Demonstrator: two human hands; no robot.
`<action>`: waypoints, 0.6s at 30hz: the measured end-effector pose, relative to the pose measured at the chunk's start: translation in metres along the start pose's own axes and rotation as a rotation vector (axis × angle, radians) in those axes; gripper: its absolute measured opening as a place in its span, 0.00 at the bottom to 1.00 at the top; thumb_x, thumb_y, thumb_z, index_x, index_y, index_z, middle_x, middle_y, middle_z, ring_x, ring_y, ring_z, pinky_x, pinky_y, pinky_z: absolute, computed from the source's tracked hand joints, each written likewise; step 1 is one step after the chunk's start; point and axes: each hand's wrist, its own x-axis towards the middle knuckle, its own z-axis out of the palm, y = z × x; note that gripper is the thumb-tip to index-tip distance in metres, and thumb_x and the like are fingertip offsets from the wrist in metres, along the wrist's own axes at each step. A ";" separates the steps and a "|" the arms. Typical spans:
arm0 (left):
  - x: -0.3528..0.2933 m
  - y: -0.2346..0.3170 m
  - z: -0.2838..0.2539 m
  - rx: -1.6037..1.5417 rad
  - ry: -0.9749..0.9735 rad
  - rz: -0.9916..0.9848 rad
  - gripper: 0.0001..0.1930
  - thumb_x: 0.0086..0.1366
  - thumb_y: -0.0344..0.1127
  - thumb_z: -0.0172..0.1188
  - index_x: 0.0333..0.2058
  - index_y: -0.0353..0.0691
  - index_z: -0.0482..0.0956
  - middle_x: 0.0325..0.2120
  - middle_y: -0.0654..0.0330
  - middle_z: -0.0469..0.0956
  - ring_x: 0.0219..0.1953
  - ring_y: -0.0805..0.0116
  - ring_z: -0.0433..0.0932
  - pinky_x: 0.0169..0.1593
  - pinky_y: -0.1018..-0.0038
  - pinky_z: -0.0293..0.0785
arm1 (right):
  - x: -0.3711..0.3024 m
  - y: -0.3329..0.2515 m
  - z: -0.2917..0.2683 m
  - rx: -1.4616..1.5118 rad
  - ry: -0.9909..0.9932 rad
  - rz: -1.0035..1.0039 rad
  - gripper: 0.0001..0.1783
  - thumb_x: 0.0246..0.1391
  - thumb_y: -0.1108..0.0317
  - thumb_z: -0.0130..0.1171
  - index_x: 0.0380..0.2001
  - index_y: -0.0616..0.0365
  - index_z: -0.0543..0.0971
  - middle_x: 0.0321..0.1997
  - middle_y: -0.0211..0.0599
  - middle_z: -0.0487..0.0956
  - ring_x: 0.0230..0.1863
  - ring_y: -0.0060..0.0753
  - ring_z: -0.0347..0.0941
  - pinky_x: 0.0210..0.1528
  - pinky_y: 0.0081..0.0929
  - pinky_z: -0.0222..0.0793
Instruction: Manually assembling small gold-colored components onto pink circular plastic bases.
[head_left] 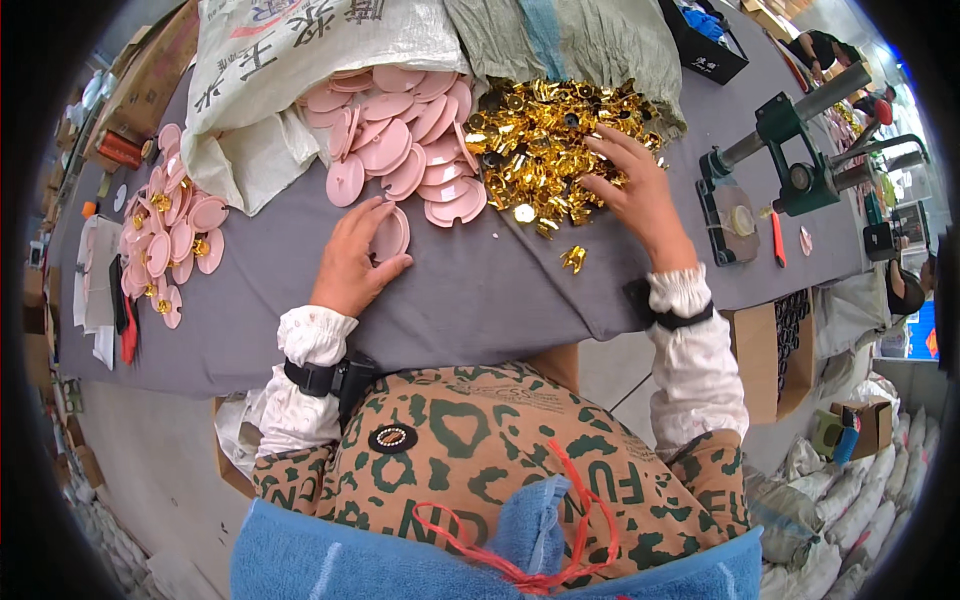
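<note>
A heap of round pink plastic discs (385, 148), some with a notch in the edge, spills from a white woven sack (300, 60). At the near side of that heap, my left hand (350, 255) has its fingers and thumb around the edge of one pink disc (393, 234). My right hand (637, 190) is at the right side of a pile of shiny gold clip-like pieces (540, 140), its fingers spread and nothing visible in them. One loose gold piece (574, 259) lies on the grey cloth between my hands.
Pink discs with gold pieces on them (170, 240) are piled at the left. A green hand press (790, 170) stands at the right, beside a red-handled tool (778, 240). A greenish sack (570, 40) lies behind the gold pile; a black box (705, 45) is farther back.
</note>
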 end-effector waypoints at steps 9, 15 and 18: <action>-0.002 0.035 0.017 -1.672 -0.139 -0.327 0.31 0.66 0.48 0.60 0.61 0.38 0.64 0.55 0.51 0.71 0.56 0.57 0.73 0.58 0.59 0.73 | -0.046 -0.021 0.013 -0.028 -0.173 0.106 0.19 0.43 0.75 0.68 0.42 0.57 0.81 0.45 0.39 0.78 0.46 0.43 0.75 0.48 0.32 0.72; -0.015 0.043 0.023 -1.992 -0.286 -0.468 0.27 0.67 0.54 0.56 0.55 0.40 0.67 0.48 0.55 0.76 0.51 0.59 0.77 0.54 0.61 0.77 | -0.043 -0.030 0.010 -0.148 -0.248 0.021 0.18 0.45 0.75 0.65 0.43 0.56 0.80 0.44 0.40 0.79 0.47 0.44 0.75 0.49 0.32 0.72; -0.020 0.035 0.028 -2.025 -0.338 -0.443 0.29 0.69 0.53 0.52 0.60 0.39 0.64 0.56 0.48 0.71 0.56 0.52 0.74 0.58 0.56 0.74 | -0.035 -0.030 0.003 -0.244 -0.206 -0.007 0.16 0.47 0.73 0.65 0.43 0.55 0.80 0.45 0.41 0.79 0.49 0.43 0.75 0.49 0.33 0.72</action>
